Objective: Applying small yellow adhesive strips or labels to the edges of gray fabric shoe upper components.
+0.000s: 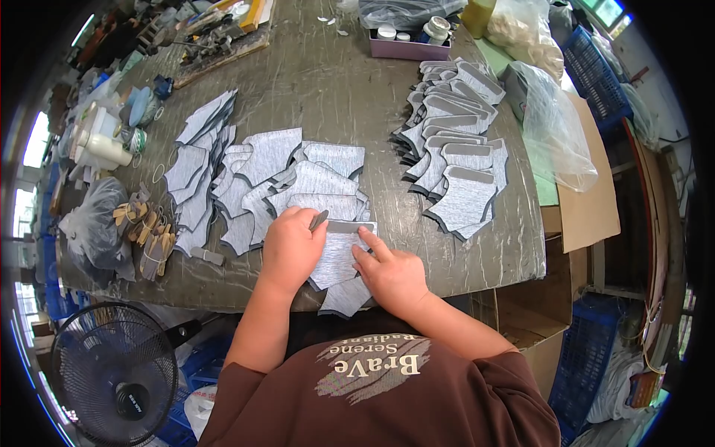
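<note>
The person's left hand [287, 242] reached in over the near edge of the desk [320, 82], its forearm running away from the body, with the back of the hand turned up and the fingers curled inward. Thumb and fingers were narrowed on a few small dark grey strips [319, 220], which stuck out to the right of the grip.

The right hand [393, 277] came in at a slant from the near right, back uppermost. Its index finger stretched far and left, the tip touching the right end of a flat grey strip [346, 228]. The thumb sat a little nearer, by the fabric, with a modest gap to the index finger; the other fingers were bent and partly hidden.

That strip lay along the far edge of a heathered grey fabric piece [335, 257], between the two hands near the middle of the desk's near side. Another cut piece [345, 297] lay just nearer, partly beyond the desk edge.

Overlapping grey pieces [272, 156] spread on the far side of the hands and to the left. On the far right was a staggered row of pieces with strips [465, 194]. Banded strip bundles [155, 249] lay at the left, beside a filled plastic bag [97, 231].
</note>
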